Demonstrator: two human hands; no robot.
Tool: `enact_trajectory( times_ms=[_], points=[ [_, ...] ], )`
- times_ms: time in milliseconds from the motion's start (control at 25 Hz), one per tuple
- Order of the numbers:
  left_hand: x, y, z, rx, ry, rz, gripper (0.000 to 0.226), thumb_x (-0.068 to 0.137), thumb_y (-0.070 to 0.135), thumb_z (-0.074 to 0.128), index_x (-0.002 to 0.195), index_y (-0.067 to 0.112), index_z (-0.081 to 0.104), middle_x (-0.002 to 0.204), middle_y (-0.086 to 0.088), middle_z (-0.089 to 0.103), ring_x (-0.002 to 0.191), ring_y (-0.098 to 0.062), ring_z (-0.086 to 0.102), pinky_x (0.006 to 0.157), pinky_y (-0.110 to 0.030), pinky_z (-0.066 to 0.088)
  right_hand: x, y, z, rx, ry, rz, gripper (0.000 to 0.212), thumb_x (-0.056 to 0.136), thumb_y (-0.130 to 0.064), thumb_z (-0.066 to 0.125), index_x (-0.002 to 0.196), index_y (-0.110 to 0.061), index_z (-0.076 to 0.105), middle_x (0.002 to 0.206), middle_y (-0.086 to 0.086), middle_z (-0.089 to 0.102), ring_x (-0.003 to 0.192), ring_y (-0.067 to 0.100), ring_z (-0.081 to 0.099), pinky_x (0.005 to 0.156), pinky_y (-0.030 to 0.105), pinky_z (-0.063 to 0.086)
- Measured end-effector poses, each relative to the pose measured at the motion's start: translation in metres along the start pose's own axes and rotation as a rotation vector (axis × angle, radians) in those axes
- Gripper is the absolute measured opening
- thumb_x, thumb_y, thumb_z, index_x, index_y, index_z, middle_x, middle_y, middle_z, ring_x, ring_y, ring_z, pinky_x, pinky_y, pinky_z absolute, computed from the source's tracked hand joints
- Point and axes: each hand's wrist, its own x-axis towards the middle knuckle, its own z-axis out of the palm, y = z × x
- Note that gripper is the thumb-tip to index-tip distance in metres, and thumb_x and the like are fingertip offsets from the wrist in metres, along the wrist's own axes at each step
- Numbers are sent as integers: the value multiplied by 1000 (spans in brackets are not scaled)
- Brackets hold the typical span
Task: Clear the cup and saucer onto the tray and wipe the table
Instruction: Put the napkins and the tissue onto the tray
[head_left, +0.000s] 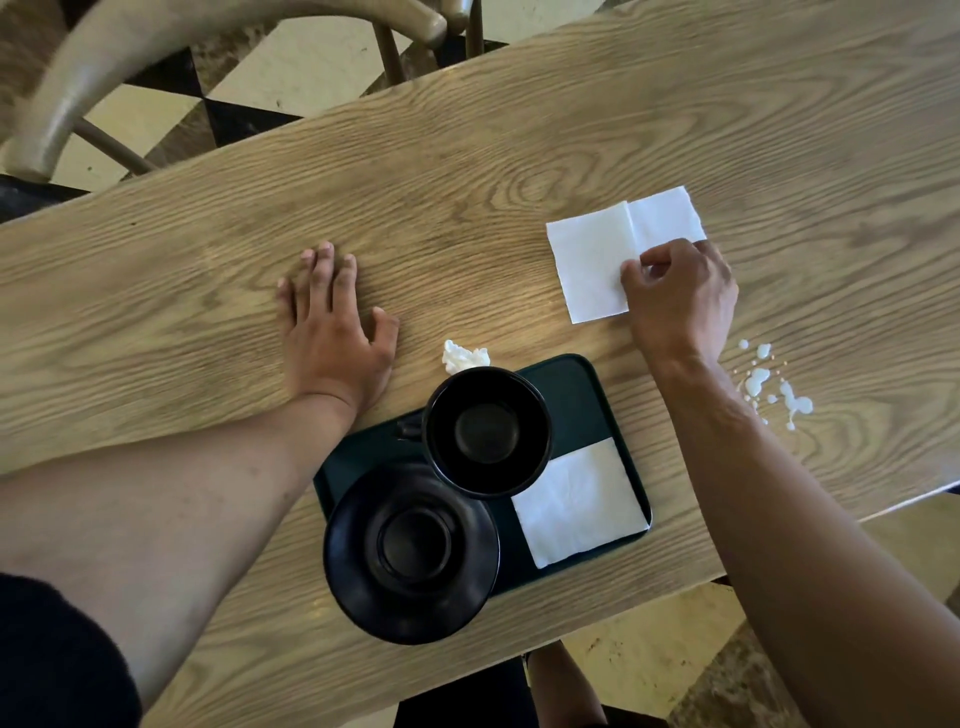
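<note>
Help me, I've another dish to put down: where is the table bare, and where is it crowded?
Bare wood runs along the far side of the table, beyond the left hand and the flat napkin under the right hand. Crowded: the tray holds the cup, saucer and a second napkin; a crumpled tissue sits behind it, white spill to its right.

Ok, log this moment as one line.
cup, saucer on tray | right hand pinching napkin | left hand flat | spill unwiped
</note>
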Motion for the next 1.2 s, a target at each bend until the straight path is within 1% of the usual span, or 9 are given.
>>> enact_trajectory(
  times_ms=[120, 280, 440, 640, 840, 920, 1040, 1120, 1200],
  points=[
    [0, 0, 0, -3, 0, 3, 71, 93, 39, 41, 156, 7, 37, 169, -13, 24, 159, -26, 13, 129, -51, 6, 0, -2, -2, 3, -10, -10, 16, 88, -27, 62, 89, -17, 74, 94, -5, 63, 95, 24, 63, 96, 37, 47],
    [0, 0, -1, 8, -17, -4, 70, 94, 39, 41, 157, 8, 34, 170, -12, 22, 159, -25, 10, 129, -50, 4, -6, -6, -5, 165, 25, 36, 12, 82, -25, 61, 88, -16, 69, 95, -3, 68, 95, 19, 63, 81, 23, 40],
    [0, 0, -1, 4, -26, -6, 71, 94, 38, 41, 158, 8, 34, 171, -12, 21, 160, -25, 9, 129, -49, 3, -20, -14, -24, 408, 11, 99, 11, 80, -22, 65, 90, -19, 70, 84, -11, 71, 80, 6, 65, 75, 22, 52],
    [0, 1, -1, 2, -21, -13, 71, 93, 39, 41, 157, 8, 35, 171, -12, 21, 159, -25, 10, 129, -50, 4, -46, -8, -53, 562, -14, 113, 10, 82, -19, 70, 89, -24, 73, 90, -7, 76, 86, 13, 72, 76, 31, 58],
    [-1, 1, -1, 3, -29, -12, 71, 94, 39, 41, 157, 8, 35, 171, -12, 21, 159, -25, 10, 129, -51, 4, -77, 8, -92, 731, -174, 154, 23, 85, -7, 77, 92, -29, 76, 84, -11, 74, 74, 7, 66, 63, 24, 53],
    [-1, 0, -2, 1, -37, -14, 71, 94, 39, 41, 158, 8, 34, 171, -12, 20, 160, -25, 9, 129, -51, 4, -92, 16, -106, 744, -285, 179, 28, 86, -3, 78, 98, -29, 76, 84, -10, 75, 74, 8, 66, 61, 22, 54],
    [-1, 1, -3, -4, -43, -21, 72, 94, 39, 41, 158, 9, 33, 171, -11, 19, 160, -24, 8, 129, -50, 3, -114, 24, -125, 648, -543, 195, 40, 84, 1, 77, 113, -26, 72, 76, -2, 77, 67, 8, 70, 58, 19, 57],
    [-1, 2, -3, -12, -31, -26, 72, 92, 39, 41, 157, 8, 35, 171, -11, 21, 159, -25, 10, 129, -50, 4, -125, 27, -127, 550, -707, 221, 39, 84, 2, 77, 113, -24, 71, 79, 7, 80, 69, 18, 76, 58, 25, 60],
    [-1, 3, -3, -19, -28, -30, 72, 92, 39, 41, 157, 8, 36, 170, -11, 22, 159, -25, 11, 129, -50, 4, -134, 30, -120, 427, -786, 229, 35, 86, -2, 78, 110, -26, 71, 83, 4, 81, 73, 20, 78, 59, 29, 60]
  ],
)
